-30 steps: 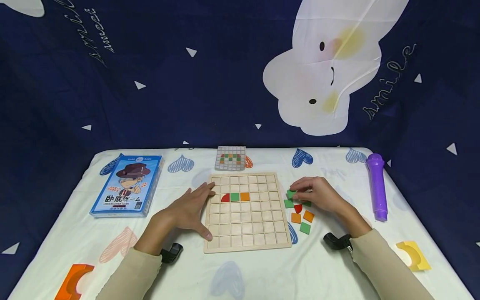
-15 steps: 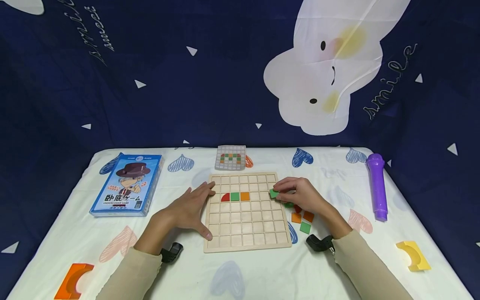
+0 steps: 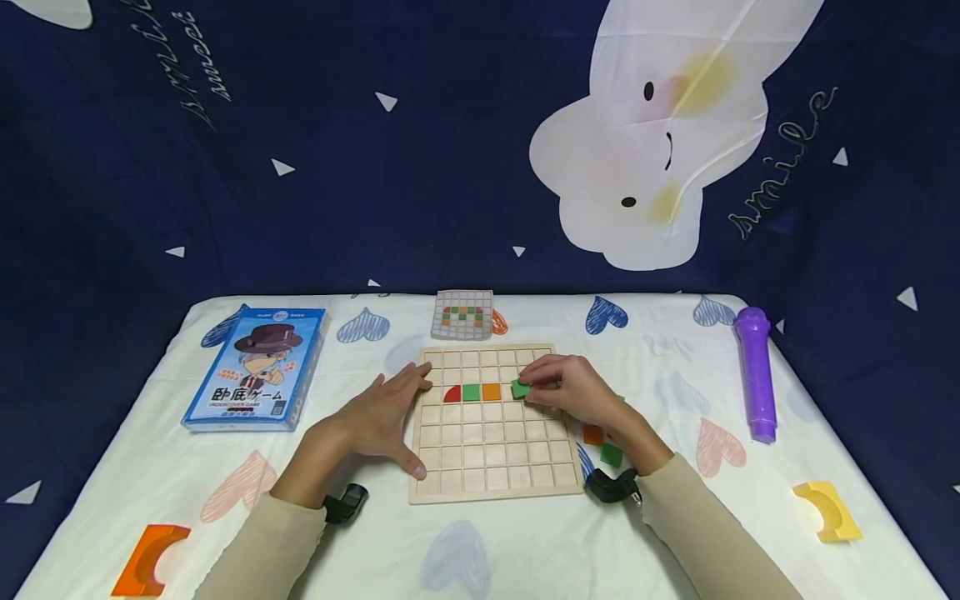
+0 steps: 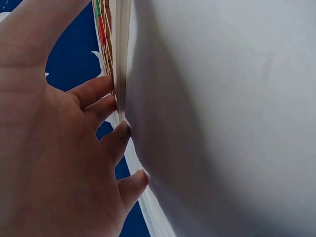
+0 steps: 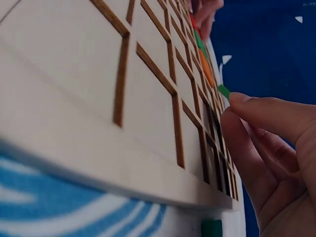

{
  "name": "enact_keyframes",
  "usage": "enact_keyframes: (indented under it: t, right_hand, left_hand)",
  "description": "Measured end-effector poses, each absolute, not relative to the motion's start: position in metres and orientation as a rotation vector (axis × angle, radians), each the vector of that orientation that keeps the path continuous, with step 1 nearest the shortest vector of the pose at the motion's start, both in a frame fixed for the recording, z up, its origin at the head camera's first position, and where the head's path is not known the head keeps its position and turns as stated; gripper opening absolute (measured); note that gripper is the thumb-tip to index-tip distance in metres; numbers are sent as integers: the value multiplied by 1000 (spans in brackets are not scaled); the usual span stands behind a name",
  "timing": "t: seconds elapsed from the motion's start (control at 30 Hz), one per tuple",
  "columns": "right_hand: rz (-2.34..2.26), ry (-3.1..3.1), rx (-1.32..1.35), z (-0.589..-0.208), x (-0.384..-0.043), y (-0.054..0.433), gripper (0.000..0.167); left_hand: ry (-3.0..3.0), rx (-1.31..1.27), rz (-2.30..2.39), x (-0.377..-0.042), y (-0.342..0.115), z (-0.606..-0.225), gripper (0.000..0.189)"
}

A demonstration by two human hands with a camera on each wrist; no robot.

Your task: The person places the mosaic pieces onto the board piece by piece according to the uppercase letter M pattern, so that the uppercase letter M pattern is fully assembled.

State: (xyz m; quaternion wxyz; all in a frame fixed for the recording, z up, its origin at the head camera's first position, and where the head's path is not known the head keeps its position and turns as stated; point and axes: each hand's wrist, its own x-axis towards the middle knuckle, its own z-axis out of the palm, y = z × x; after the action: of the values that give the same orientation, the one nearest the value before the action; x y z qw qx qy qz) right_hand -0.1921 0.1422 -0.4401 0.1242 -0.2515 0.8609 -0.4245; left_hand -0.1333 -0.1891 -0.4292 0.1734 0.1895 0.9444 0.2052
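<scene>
Wooden grid board (image 3: 472, 456), one: flat on the cloth in front of the person; the landmark for all entries below.

Left hand (image 3: 378, 421), one: fingers and thumb spread apart along the board's left edge, clamped on nothing; presumably laid there so that the board does not slide.

Right hand (image 3: 573, 387), one: thumb and fingertips together on a held green tile (image 3: 519, 389), over the board's right half. The small piece is pinched at its side, probably leaving its far end free; contact with the board cannot be told.

Tiles on the board, three, side by side in one row: red quarter-round tile (image 3: 453, 394), green square tile (image 3: 471, 392), orange square tile (image 3: 491, 392).

Loose tiles, right of the board: at least one orange loose tile (image 3: 593, 435) and one green loose tile (image 3: 612, 455); the right arm hides the full count. Likely put there for the right hand's reach.

Pattern card (image 3: 462, 315), one: just behind the board, printed side up, seemingly for easy viewing.

"Undercover Game" box (image 3: 255, 371), one: left of the board.

Purple microphone-shaped toy (image 3: 756, 375), one: well right of the board.

Arch blocks, two: orange arch block (image 3: 138, 560), front-left of the board; yellow arch block (image 3: 836, 510), front-right.
</scene>
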Motion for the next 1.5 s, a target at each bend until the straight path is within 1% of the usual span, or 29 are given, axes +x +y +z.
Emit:
enact_keyframes:
  t: [0.53,0.73,0.9,1.07,1.3,1.5]
  right_hand:
    - [-1103,2594,-840,-444,-194,128,20]
    - [-1062,2621,-837,-442,-195,123,20]
    - [-1044,2613,-815,-440,-194,121,20]
    - [-1028,2609,-820,-440,-195,120,21]
    - [-1015,2598,-827,-441,-196,119,22]
    - [-1004,2602,-803,-439,-195,120,21]
  left_hand:
    - [2677,535,592,-133,-187,-427,138]
    - [2678,529,581,-134,-187,-426,137]
    - [2673,530,590,-134,-188,-427,139]
    - [2677,532,576,-133,-188,-428,135]
    - [2685,541,576,-132,-189,-429,141]
    - [2681,576,591,-133,-189,-427,142]
